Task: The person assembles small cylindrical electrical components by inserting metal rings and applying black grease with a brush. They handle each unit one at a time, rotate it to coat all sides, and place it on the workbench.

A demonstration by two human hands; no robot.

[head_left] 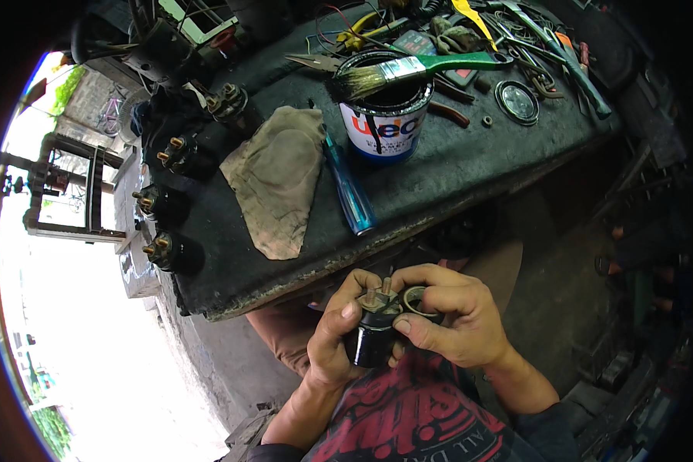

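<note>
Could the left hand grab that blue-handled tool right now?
Probably not without letting go: the left hand is holding the black cylinder. Otherwise the way looks free; the blue-handled tool lies uncovered on the bench.

The scene is viewed from the wearer's head through a fisheye lens aimed downward; the left hand and right hand are seen near, the tabletop beyond them.

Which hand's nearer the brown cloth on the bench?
Left. The left hand holds the black cylinder below and right of the brown cloth; the right hand is farther right.
</note>
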